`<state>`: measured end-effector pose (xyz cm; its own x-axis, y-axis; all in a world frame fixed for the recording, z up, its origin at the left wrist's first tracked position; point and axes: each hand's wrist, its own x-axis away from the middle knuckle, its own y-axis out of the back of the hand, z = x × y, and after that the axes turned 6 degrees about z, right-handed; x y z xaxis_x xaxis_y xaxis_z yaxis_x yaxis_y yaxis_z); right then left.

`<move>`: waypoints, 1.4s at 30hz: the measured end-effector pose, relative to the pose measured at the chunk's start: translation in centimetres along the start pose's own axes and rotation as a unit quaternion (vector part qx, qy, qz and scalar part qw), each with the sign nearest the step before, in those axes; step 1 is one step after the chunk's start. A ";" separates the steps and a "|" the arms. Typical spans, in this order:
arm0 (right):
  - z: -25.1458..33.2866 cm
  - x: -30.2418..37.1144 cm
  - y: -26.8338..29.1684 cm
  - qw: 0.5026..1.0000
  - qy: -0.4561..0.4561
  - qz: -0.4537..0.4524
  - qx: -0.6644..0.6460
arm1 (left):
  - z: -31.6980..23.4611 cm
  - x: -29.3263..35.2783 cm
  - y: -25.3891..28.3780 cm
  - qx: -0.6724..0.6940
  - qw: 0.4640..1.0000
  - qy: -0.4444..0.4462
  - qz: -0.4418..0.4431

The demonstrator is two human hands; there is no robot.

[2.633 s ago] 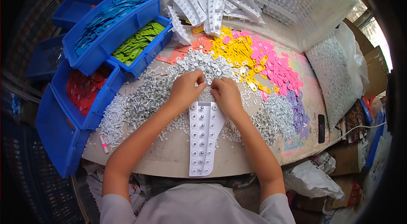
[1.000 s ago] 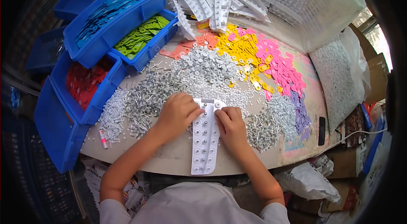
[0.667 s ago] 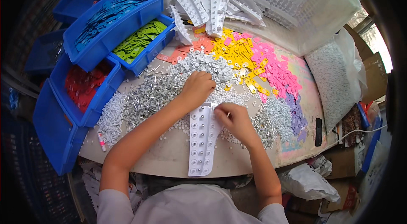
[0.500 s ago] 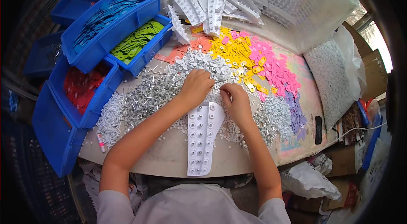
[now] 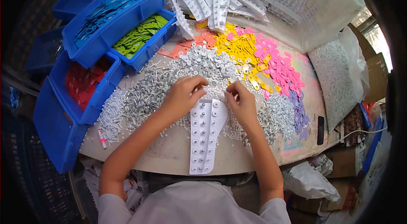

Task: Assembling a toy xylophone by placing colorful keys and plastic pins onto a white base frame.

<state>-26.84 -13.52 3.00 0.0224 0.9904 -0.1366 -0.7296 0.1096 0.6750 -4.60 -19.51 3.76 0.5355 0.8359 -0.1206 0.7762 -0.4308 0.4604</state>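
A white moulded fixture, with two rows of round cups and metal pins down its middle, lies at the table's near edge. Just beyond its upper left corner is my left hand, fingers curled toward the thumb. My right hand hovers past the upper right corner, its thumb and forefinger drawn together. Whatever either hand holds is too small or hidden to make out. Past the hands spreads a heap of small white round caps. Metal-shanked pins lie left of it, and tiny white rings are scattered between my hands.
Blue bins hold blue strips, green strips and red pieces. Yellow, pink and purple pieces lie at the right. More white fixtures are stacked behind. A filled plastic bag stands far right.
My left hand has drawn back from the cap heap, toward me and to the left. My right hand has shifted slightly right. The fixture remains at the table's near edge.
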 end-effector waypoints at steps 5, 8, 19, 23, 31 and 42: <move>3.5 5.5 1.4 0.995 0.003 0.086 -0.049 | 0.7 6.4 0.6 -0.001 0.996 -0.044 0.079; 3.6 6.4 0.3 0.992 0.028 0.118 -0.043 | 1.3 7.6 -0.4 -0.014 0.994 -0.055 0.094; 3.2 6.9 -1.9 0.996 -0.006 0.090 -0.002 | 1.0 8.1 -1.5 -0.039 0.999 -0.028 0.023; 2.2 8.1 -2.7 0.993 0.089 0.014 0.074 | 1.7 7.9 -1.6 -0.207 0.957 -0.201 -0.013; 2.6 6.3 -0.9 0.996 0.057 0.051 0.043 | 2.1 8.2 -1.6 -0.088 0.985 -0.146 0.005; -3.9 -3.2 -1.7 0.974 0.034 -0.043 0.218 | 2.1 0.6 1.7 -0.191 0.974 -0.108 -0.060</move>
<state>-28.32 -17.25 -0.52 0.0145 0.9695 -0.2446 -0.3675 0.2327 0.9004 -2.24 -20.46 2.66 0.5383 0.7632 -0.3574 0.6787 -0.1412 0.7207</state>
